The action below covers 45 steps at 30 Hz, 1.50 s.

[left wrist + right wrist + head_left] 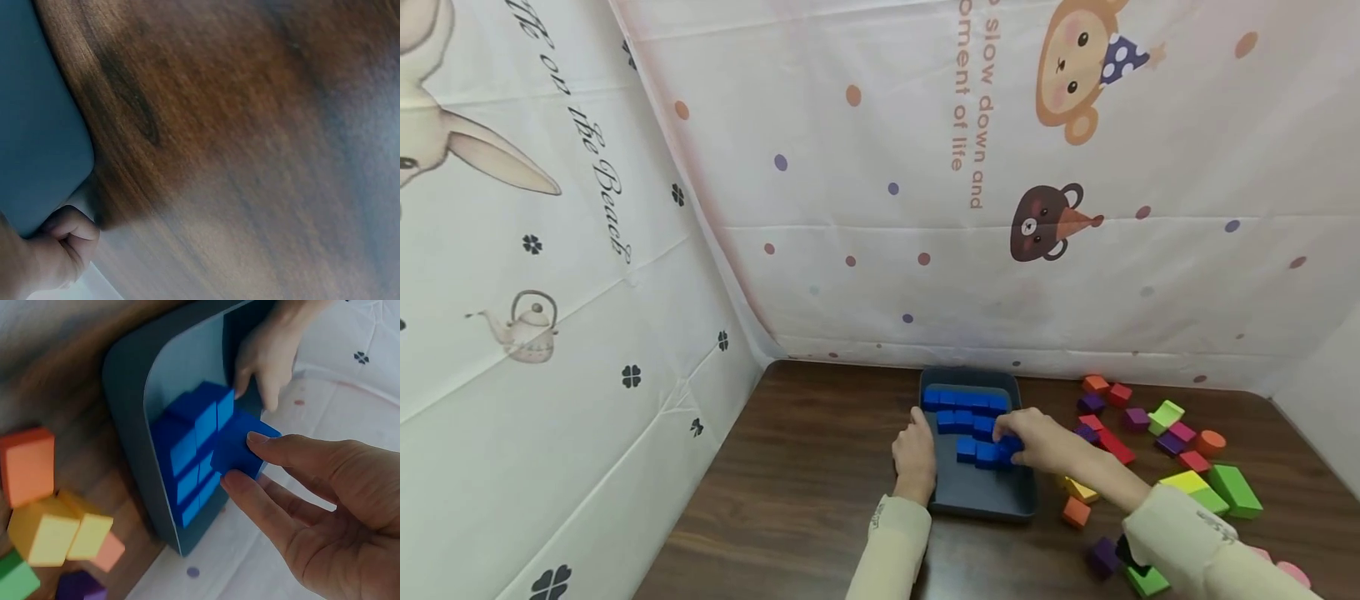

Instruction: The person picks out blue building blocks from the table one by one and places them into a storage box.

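Note:
A dark grey-blue tray [977,496] lies on the table and holds several blue blocks [966,402] set in rows. My left hand [915,458] grips the tray's left wall. In the left wrist view, curled fingers [75,234] show at the tray's outer corner. Over the right part of the tray, my right hand [1037,442] pinches a blue block [236,449] between thumb and fingertips. That block overlaps the blocks below it in the right wrist view.
Loose coloured blocks are scattered right of the tray, among them a red block [1115,447], a green block [1235,492], an orange block [1076,512] and a purple block [1103,557]. A printed cloth [865,292] hangs behind the table [775,483].

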### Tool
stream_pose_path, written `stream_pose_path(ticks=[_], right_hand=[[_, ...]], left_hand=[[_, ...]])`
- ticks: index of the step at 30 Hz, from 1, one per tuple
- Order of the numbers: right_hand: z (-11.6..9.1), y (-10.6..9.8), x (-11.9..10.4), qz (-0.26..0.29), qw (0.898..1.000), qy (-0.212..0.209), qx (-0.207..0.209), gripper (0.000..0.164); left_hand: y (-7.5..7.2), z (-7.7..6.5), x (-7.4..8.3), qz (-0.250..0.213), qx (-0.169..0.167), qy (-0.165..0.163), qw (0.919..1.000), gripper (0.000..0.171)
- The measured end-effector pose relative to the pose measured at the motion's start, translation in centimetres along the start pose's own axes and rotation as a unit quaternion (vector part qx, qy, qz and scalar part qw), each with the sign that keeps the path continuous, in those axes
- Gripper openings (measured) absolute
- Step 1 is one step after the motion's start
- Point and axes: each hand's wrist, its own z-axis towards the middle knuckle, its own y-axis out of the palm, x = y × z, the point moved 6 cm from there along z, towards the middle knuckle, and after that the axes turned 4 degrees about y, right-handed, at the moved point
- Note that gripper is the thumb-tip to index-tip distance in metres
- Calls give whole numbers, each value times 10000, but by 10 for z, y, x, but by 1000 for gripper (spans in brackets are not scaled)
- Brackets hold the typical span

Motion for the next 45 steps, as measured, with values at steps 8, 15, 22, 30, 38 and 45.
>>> stream_pose_path(ticks=[8, 15, 22, 30, 38, 45], right_hand=[[4, 15, -8, 111, 9999, 39, -74, 25], [9, 32, -13, 221, 9993, 109, -285, 24], [8, 44, -9, 262, 9974, 483, -464, 26], [4, 49, -5, 257, 9967, 493, -598, 27], [6, 55, 0, 140, 9963, 622, -571, 28], [-4, 37, -8, 106, 9992, -19, -380, 29]], left_hand=[[1, 2, 7, -95, 146, 26, 9998, 23], [-1, 2, 7, -13, 57, -33, 10000, 26], [2, 1, 8, 29, -9, -31, 10000, 26], [4, -1, 9, -57, -94, 15, 9999, 27], [6, 3, 14, -147, -191, 56, 9997, 22], [1, 2, 2, -100, -32, 7, 9999, 30]])
